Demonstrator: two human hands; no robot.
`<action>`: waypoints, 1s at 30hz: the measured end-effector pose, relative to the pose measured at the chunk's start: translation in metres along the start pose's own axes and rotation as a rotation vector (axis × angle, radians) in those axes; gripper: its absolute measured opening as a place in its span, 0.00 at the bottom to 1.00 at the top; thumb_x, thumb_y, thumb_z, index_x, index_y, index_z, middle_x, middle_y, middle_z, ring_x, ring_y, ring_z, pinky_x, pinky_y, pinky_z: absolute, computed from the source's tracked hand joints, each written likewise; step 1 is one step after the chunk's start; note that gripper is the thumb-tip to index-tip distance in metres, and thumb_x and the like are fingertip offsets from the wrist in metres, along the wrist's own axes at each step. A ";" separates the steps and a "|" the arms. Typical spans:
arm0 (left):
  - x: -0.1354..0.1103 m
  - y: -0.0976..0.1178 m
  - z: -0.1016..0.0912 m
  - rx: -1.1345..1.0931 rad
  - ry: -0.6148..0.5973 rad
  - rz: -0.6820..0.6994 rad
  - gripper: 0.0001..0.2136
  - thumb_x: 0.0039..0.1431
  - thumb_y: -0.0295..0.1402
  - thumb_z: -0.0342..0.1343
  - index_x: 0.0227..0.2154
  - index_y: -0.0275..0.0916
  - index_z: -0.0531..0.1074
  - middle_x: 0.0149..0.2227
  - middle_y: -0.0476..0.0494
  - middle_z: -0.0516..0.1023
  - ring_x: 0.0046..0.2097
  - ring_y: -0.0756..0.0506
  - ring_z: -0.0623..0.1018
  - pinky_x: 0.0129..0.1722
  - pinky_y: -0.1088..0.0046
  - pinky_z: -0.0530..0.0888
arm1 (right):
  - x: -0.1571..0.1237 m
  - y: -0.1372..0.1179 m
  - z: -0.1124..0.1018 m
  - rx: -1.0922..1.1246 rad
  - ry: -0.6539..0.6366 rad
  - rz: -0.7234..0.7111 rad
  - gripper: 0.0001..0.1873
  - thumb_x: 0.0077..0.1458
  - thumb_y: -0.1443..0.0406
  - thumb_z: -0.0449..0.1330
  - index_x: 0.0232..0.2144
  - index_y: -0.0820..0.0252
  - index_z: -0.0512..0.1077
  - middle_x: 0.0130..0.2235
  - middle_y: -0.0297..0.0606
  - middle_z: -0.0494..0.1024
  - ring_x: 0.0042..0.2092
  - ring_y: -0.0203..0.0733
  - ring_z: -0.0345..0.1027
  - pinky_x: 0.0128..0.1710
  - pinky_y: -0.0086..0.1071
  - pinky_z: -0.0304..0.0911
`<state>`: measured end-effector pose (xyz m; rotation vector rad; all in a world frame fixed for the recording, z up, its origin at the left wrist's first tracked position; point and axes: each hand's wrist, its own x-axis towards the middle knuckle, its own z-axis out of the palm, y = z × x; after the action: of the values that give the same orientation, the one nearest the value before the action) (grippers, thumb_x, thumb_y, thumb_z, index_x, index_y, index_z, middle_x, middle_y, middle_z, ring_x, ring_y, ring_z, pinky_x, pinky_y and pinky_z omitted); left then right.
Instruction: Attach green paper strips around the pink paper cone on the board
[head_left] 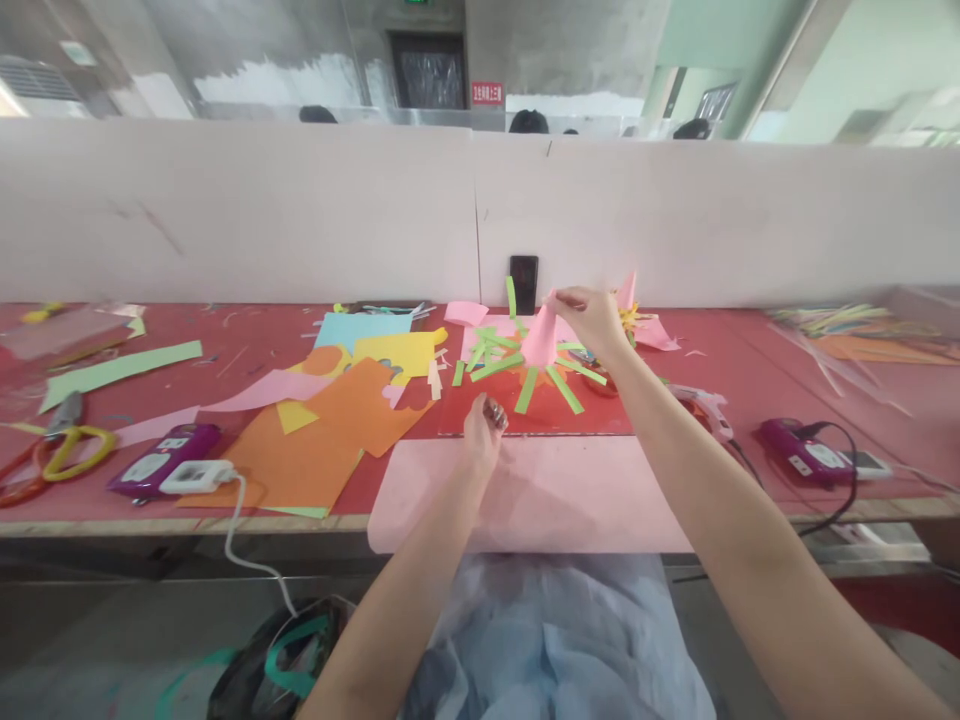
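A pink paper cone with green paper strips fanning out from its base stands upright over the red work surface. My right hand pinches it near its tip. My left hand is closed, lower and to the left of the cone; what its curled fingers hold, if anything, I cannot make out. Loose green strips lie behind and left of the cone. A second pink cone with yellow-orange paper at its base is partly hidden behind my right hand.
Orange paper sheets, yellow paper and blue paper lie to the left. Scissors and a purple device are farther left. A phone leans against the white partition. Another purple device sits right.
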<state>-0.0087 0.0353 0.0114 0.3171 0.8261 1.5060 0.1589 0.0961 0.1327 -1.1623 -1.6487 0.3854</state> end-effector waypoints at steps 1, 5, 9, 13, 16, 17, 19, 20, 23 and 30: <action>0.000 0.000 0.000 0.002 -0.007 0.003 0.15 0.54 0.33 0.55 0.17 0.38 0.57 0.15 0.57 0.58 0.16 0.57 0.60 0.18 0.79 0.57 | -0.001 0.000 0.000 -0.018 -0.021 -0.007 0.16 0.50 0.54 0.58 0.32 0.58 0.77 0.36 0.38 0.79 0.37 0.42 0.71 0.40 0.35 0.64; 0.000 0.000 -0.001 0.023 -0.022 0.003 0.16 0.55 0.33 0.54 0.16 0.39 0.56 0.15 0.57 0.56 0.16 0.57 0.59 0.17 0.79 0.56 | -0.007 0.006 0.007 -0.078 -0.099 -0.015 0.18 0.50 0.51 0.56 0.29 0.57 0.78 0.33 0.37 0.79 0.37 0.44 0.71 0.40 0.37 0.64; 0.000 -0.001 -0.002 0.023 -0.021 0.007 0.18 0.58 0.35 0.52 0.15 0.39 0.55 0.15 0.56 0.56 0.16 0.56 0.58 0.18 0.79 0.57 | -0.004 0.001 0.002 -0.091 -0.042 -0.033 0.18 0.52 0.51 0.55 0.30 0.57 0.77 0.34 0.38 0.78 0.36 0.44 0.71 0.40 0.38 0.64; 0.001 -0.001 -0.003 -0.002 -0.047 0.003 0.19 0.59 0.37 0.51 0.15 0.39 0.56 0.15 0.56 0.56 0.16 0.56 0.58 0.18 0.78 0.57 | 0.003 -0.015 -0.010 -0.085 0.167 -0.098 0.21 0.56 0.51 0.50 0.38 0.56 0.76 0.39 0.40 0.77 0.41 0.43 0.69 0.42 0.36 0.64; 0.001 0.000 -0.003 -0.006 -0.042 -0.015 0.19 0.60 0.35 0.49 0.15 0.39 0.56 0.14 0.55 0.56 0.16 0.56 0.58 0.17 0.78 0.57 | -0.002 -0.012 -0.005 -0.095 0.154 -0.097 0.21 0.56 0.51 0.50 0.39 0.55 0.75 0.39 0.40 0.77 0.41 0.42 0.70 0.42 0.36 0.64; 0.001 0.000 -0.002 -0.009 -0.038 -0.014 0.18 0.60 0.35 0.49 0.15 0.39 0.56 0.14 0.55 0.56 0.16 0.56 0.59 0.17 0.78 0.57 | -0.006 -0.007 0.000 -0.100 0.104 -0.080 0.20 0.56 0.51 0.51 0.37 0.55 0.76 0.37 0.40 0.77 0.39 0.42 0.70 0.42 0.36 0.64; 0.000 0.000 -0.002 -0.011 -0.034 -0.005 0.18 0.60 0.34 0.49 0.15 0.39 0.56 0.15 0.55 0.57 0.16 0.56 0.59 0.18 0.79 0.57 | -0.014 0.005 0.011 -0.111 0.011 -0.046 0.20 0.54 0.50 0.52 0.32 0.57 0.77 0.34 0.40 0.78 0.37 0.43 0.70 0.42 0.38 0.63; -0.001 0.000 -0.002 -0.008 -0.035 -0.004 0.18 0.60 0.35 0.50 0.16 0.39 0.56 0.15 0.55 0.57 0.16 0.56 0.59 0.18 0.79 0.58 | -0.017 0.011 0.016 -0.114 -0.017 -0.040 0.20 0.54 0.50 0.53 0.31 0.57 0.77 0.34 0.40 0.78 0.38 0.44 0.70 0.42 0.38 0.63; -0.001 0.000 -0.001 0.017 -0.039 -0.016 0.19 0.59 0.37 0.51 0.15 0.39 0.55 0.15 0.55 0.55 0.16 0.56 0.59 0.17 0.79 0.57 | -0.020 0.018 0.021 -0.108 -0.033 -0.028 0.19 0.54 0.51 0.52 0.31 0.56 0.77 0.36 0.39 0.78 0.39 0.44 0.70 0.44 0.38 0.62; 0.004 0.000 -0.001 -0.013 0.005 -0.018 0.19 0.60 0.37 0.50 0.15 0.39 0.56 0.15 0.55 0.56 0.16 0.55 0.58 0.17 0.78 0.57 | -0.008 0.005 0.000 -0.103 0.010 -0.072 0.18 0.56 0.54 0.51 0.34 0.56 0.76 0.38 0.38 0.77 0.42 0.43 0.69 0.44 0.34 0.61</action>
<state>-0.0100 0.0383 0.0095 0.2956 0.8202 1.4949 0.1612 0.0914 0.1250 -1.1757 -1.7134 0.2511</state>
